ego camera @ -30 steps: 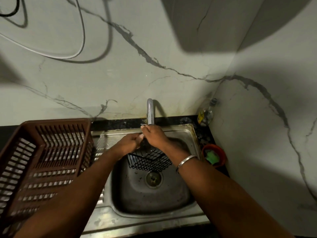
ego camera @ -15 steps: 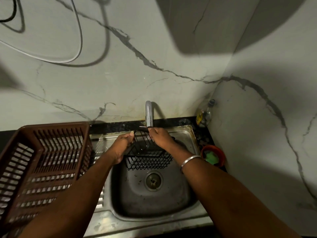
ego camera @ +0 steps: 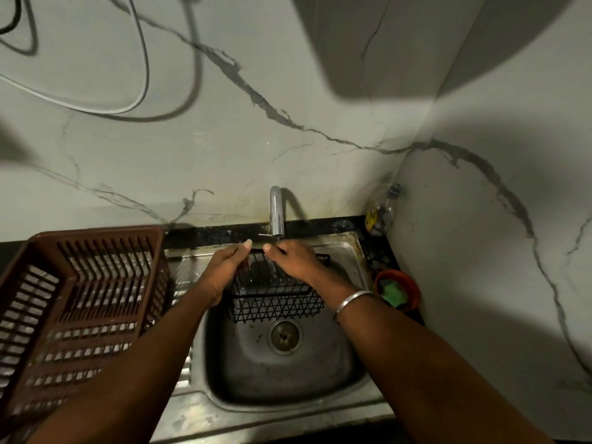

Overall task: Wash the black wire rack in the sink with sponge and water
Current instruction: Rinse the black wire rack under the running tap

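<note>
Steel sink [ego camera: 282,376] under tap [ego camera: 276,216]: left hand [ego camera: 224,270] and right hand [ego camera: 294,262] each grip the rack [ego camera: 275,302] at its top edge, above the drain [ego camera: 284,335].

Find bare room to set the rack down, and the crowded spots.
Free: sink floor around the drain; front steel ledge. Crowded: basket left, bowl and bottle right, left hand and right hand holding the rack under the tap.
</note>
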A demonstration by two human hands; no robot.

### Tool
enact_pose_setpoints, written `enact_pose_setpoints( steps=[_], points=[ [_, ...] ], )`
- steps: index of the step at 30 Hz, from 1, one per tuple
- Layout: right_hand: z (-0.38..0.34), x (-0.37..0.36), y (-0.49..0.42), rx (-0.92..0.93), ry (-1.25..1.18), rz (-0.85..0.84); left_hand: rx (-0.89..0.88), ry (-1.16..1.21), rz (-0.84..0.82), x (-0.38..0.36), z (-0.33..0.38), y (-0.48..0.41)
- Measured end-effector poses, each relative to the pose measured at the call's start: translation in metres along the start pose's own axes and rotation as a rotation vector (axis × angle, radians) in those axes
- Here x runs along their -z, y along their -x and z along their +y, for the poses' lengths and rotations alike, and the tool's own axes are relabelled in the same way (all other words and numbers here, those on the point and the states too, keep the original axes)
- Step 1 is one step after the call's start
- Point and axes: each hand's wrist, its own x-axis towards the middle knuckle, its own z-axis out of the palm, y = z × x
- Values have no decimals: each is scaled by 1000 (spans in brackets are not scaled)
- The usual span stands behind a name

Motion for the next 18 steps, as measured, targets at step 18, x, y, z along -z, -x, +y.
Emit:
enact_pose_setpoints(
  steps=[18],
  points=[
    [13,-28,13,172,607,219,-53,6,3,5,-41,-20]
  ],
)
